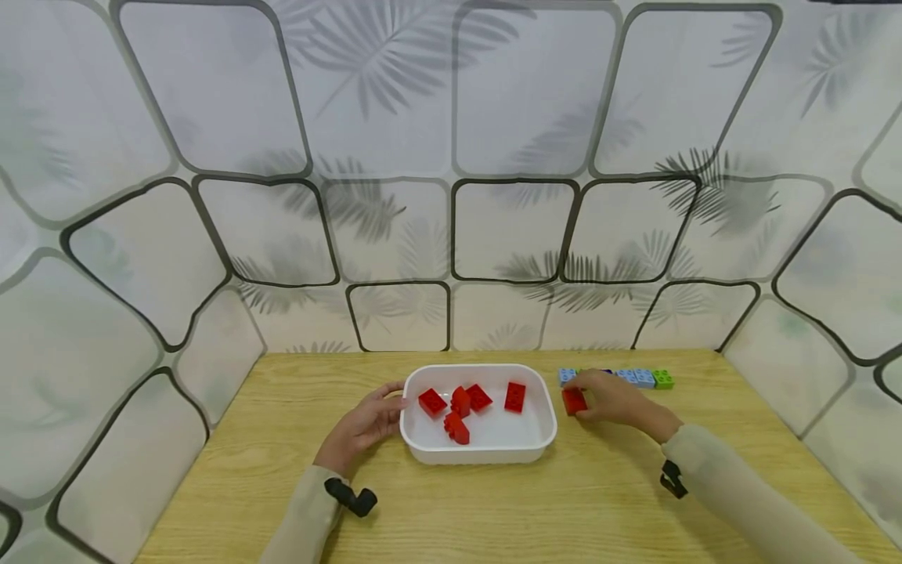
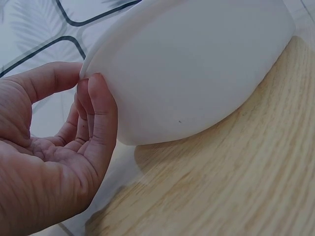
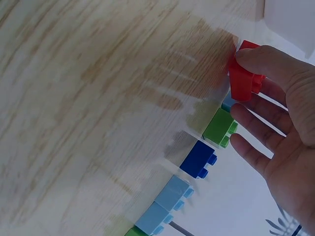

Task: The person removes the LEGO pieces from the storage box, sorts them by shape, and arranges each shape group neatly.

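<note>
A white tray (image 1: 486,454) sits on the table with several red toy bricks inside, among them one brick (image 1: 514,397) at its right. At the tray's left end my left hand (image 1: 366,427) pinches the rim between thumb and fingertips; the left wrist view shows the tray's side wall (image 2: 192,73) close up. My right hand (image 1: 616,401), right of the tray, holds a red toy brick (image 3: 241,81) between thumb and fingers. Just behind that brick is a row of bricks, with a green brick (image 3: 219,127) and a dark blue brick (image 3: 198,159) near my fingers.
The row runs on to the right with light blue bricks (image 1: 634,378) and a green brick (image 1: 662,379) at its end. A patterned wall covering (image 1: 521,227) rises behind the wooden table (image 1: 465,509) and along both sides.
</note>
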Demonstrator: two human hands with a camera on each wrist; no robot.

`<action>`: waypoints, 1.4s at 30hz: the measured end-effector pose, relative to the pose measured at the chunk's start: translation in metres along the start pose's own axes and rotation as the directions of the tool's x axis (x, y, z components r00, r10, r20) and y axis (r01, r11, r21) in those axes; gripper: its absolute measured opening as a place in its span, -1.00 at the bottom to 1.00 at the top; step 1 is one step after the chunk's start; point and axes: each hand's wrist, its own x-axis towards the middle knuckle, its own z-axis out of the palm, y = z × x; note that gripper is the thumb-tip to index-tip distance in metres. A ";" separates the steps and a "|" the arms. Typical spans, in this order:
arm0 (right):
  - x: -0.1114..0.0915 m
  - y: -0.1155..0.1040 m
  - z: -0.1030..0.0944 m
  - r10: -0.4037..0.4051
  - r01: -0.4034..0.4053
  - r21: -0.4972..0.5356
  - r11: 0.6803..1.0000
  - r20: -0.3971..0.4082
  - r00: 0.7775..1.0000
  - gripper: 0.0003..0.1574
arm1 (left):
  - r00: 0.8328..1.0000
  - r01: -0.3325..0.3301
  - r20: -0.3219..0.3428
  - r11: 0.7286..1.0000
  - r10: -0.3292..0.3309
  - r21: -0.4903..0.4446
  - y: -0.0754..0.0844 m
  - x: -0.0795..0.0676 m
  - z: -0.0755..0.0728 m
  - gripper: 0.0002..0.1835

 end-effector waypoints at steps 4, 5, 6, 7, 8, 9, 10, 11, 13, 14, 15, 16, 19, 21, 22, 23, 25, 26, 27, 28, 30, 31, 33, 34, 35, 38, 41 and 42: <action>0.001 0.000 0.000 0.008 -0.008 -0.005 1.000 0.023 1.000 -0.50 | 1.000 -0.006 0.007 1.000 0.006 0.001 -0.001 0.000 -0.001 -0.52; 0.001 0.000 0.000 0.005 -0.005 -0.007 1.000 0.027 1.000 -0.50 | 1.000 -0.009 0.012 1.000 0.009 0.004 -0.001 0.000 -0.002 -0.52; 0.002 0.001 0.001 0.004 -0.004 -0.008 1.000 0.029 1.000 -0.51 | 1.000 -0.010 0.013 1.000 0.010 0.003 -0.001 0.001 -0.002 -0.53; 0.002 0.001 0.001 0.002 -0.002 -0.008 1.000 0.030 1.000 -0.51 | 1.000 -0.011 0.014 1.000 0.011 0.006 -0.001 0.001 -0.002 -0.53; 0.002 0.001 0.001 0.000 0.001 -0.009 1.000 0.030 1.000 -0.51 | 1.000 -0.012 0.016 1.000 0.012 0.005 -0.001 0.000 -0.002 -0.52; 0.002 0.001 0.002 -0.001 0.002 -0.010 1.000 0.030 1.000 -0.52 | 1.000 -0.013 0.015 1.000 0.013 0.004 -0.001 0.000 -0.002 -0.52; 0.002 0.002 0.002 -0.003 0.003 -0.009 1.000 0.031 1.000 -0.52 | 1.000 -0.014 0.018 1.000 0.014 0.005 -0.001 0.000 -0.001 -0.52; 0.003 0.002 0.002 -0.003 0.003 -0.009 1.000 0.032 0.999 -0.52 | 1.000 -0.015 0.017 1.000 0.015 0.006 -0.001 0.000 -0.001 -0.51; 0.003 0.003 0.002 -0.003 0.003 -0.009 1.000 0.034 0.999 -0.52 | 1.000 -0.016 0.016 1.000 0.016 0.005 -0.001 0.000 -0.001 -0.51; 0.003 0.003 0.002 -0.002 0.003 -0.007 1.000 0.037 0.999 -0.52 | 1.000 -0.018 0.016 1.000 0.018 0.003 -0.001 0.000 -0.001 -0.52; 0.004 0.003 0.002 0.000 0.000 -0.003 1.000 0.039 0.999 -0.52 | 1.000 -0.019 0.016 1.000 0.019 0.005 -0.001 0.000 0.000 -0.52; 0.004 0.003 0.002 0.000 0.000 -0.001 1.000 0.041 0.999 -0.52 | 1.000 -0.019 0.017 1.000 0.019 0.010 -0.001 0.000 0.000 -0.52; 0.003 0.003 0.002 0.006 -0.007 0.011 1.000 0.043 0.999 -0.51 | 1.000 -0.020 0.018 1.000 0.020 0.008 -0.001 0.000 0.000 -0.50; 0.003 0.004 0.003 0.012 -0.013 0.014 1.000 0.043 0.999 -0.51 | 0.999 -0.023 0.025 1.000 0.022 0.014 -0.002 0.000 0.000 -0.50; 0.003 0.004 0.003 0.016 -0.017 0.014 1.000 0.042 0.999 -0.51 | 0.999 -0.025 0.029 1.000 0.025 0.016 -0.002 0.000 0.000 -0.49; 0.003 0.003 0.004 0.021 -0.022 0.017 1.000 0.043 0.999 -0.50 | 0.999 -0.027 0.033 1.000 0.026 0.014 -0.002 0.000 0.000 -0.48; 0.003 0.004 0.004 0.031 -0.032 0.021 0.999 0.044 0.999 -0.49 | 0.999 -0.026 0.037 1.000 0.026 0.011 -0.001 -0.001 0.000 -0.49; 0.003 0.004 0.004 0.036 -0.037 0.022 0.999 0.046 0.998 -0.48 | 0.999 -0.026 0.041 1.000 0.026 0.009 -0.001 -0.001 0.000 -0.50; 0.002 0.003 0.004 0.037 -0.039 0.024 0.999 0.047 0.998 -0.48 | 0.999 -0.025 0.044 1.000 0.025 0.004 -0.001 -0.001 0.000 -0.49; 0.002 0.003 0.004 0.040 -0.041 0.027 0.999 0.047 0.998 -0.47 | 0.999 -0.025 0.047 1.000 0.025 0.000 -0.001 -0.001 0.000 -0.49; 0.001 0.003 0.003 0.042 -0.044 0.029 0.999 0.044 0.998 -0.46 | 0.998 -0.021 0.051 1.000 0.022 -0.007 -0.001 -0.001 0.000 -0.49; 0.001 0.002 0.003 0.040 -0.041 0.027 0.999 0.041 0.998 -0.45 | 0.998 -0.022 0.052 1.000 0.022 -0.008 -0.001 -0.001 0.000 -0.48; 0.000 0.001 0.000 0.030 -0.031 0.024 0.999 0.034 0.999 -0.45 | 0.999 -0.022 0.049 1.000 0.022 -0.002 -0.001 -0.001 0.001 -0.47; 0.000 0.000 -0.001 0.028 -0.029 0.025 0.999 0.031 0.999 -0.44 | 0.999 -0.021 0.046 1.000 0.021 0.001 -0.001 0.000 0.001 -0.47; 0.000 -0.001 -0.002 0.026 -0.027 0.026 0.999 0.030 0.999 -0.44 | 0.999 -0.020 0.040 1.000 0.020 0.004 -0.001 0.000 0.001 -0.46; 0.000 -0.003 -0.006 0.017 -0.018 0.033 0.999 0.034 0.999 -0.43 | 1.000 -0.017 0.022 1.000 0.017 0.011 -0.001 0.001 0.001 -0.46; 0.001 -0.004 -0.009 0.017 -0.019 0.033 0.999 0.043 0.999 -0.42 | 1.000 -0.017 0.015 1.000 0.017 0.016 -0.001 0.001 0.001 -0.45; 0.001 -0.005 -0.009 0.015 -0.017 0.028 0.999 0.042 0.999 -0.43 | 1.000 -0.018 0.016 1.000 0.018 0.017 -0.001 0.001 0.001 -0.45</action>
